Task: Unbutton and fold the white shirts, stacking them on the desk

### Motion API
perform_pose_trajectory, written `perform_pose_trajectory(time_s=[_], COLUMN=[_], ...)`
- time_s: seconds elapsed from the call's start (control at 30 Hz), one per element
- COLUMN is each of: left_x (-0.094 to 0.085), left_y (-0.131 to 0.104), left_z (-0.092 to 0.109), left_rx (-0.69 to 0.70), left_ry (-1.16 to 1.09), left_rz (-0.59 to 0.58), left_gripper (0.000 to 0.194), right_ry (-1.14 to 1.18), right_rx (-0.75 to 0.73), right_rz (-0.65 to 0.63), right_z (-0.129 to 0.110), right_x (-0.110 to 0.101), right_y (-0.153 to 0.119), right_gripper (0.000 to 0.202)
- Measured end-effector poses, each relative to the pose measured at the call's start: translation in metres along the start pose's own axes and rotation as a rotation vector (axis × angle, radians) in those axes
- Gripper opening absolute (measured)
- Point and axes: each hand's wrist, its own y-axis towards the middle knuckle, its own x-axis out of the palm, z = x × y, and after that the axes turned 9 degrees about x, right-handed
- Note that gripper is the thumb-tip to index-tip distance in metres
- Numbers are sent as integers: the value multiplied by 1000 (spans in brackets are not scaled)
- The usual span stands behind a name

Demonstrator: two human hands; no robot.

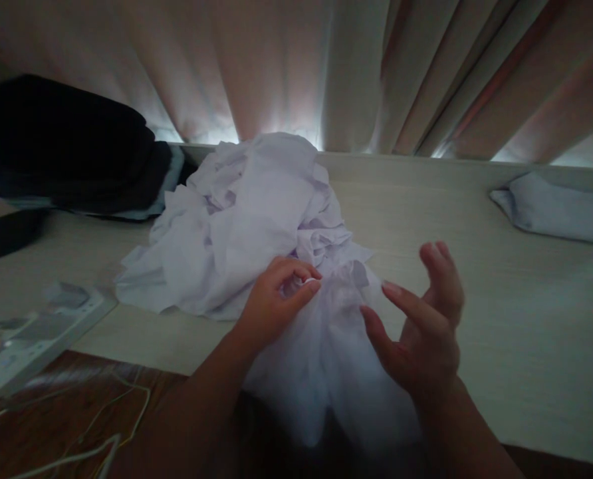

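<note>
Currently the left hand pinches white cloth between thumb and fingers, the right hand gapes wide beside it, and the cloth drapes over a pale ledge's near edge, before a crumpled white pile.

Curtains, power strip, cables

The white cloth looks matt, thin and wrinkled; the curtain, soft matt fabric. The counter has a smooth, faint sheen, the floor glossy wood grain, the power strip smooth plastic.
</note>
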Motion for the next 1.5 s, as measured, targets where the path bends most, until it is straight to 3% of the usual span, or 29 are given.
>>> perform_pose_trajectory(time_s=[0.07, 0.13, 0.23, 0.33, 0.47, 0.63, 0.9, 1.07, 1.33, 1.5], left_x=[-2, -3, -2, 0, 3, 9, 25, 23, 26, 22], left_y=[1, 1, 2, 3, 3, 2, 1, 0, -5, -5], left_z=[-1, -2, -5, -7, -10, -13, -8, -4, -11, -4], left_rx=[-17, -53, -127, -138, -116, -148, -212, -288, -287, -275], left_ry=[-19, -7, 14, -26, -24, 32, -97, -177, -147, -103], left_rz=[-41, -84, -89, -111, -149, -127, -140, -133, -127, -135], left_gripper=[16, 19, 20, 23, 24, 21, 18, 22, 28, 37], right_ry=[-17, 52, 382, 517, 336, 346, 358, 203, 129, 78], right_rx=[45, 186, 408, 470, 370, 284, 403, 498, 267, 203], right_rz=[-188, -327, -450, -528, -551, -531, -562, -464, -387, -352], right_z=[13, 28, 47, 55, 55, 47, 4, 1, -1, 0], right_x=[3, 7, 9, 6, 6, 9, 21, 25, 27, 28], right_y=[3, 5, 6, 7, 8, 10, 5, 0, -2, -3], right_gripper=[78, 73, 57, 47, 27, 9, 9, 7, 9, 8])
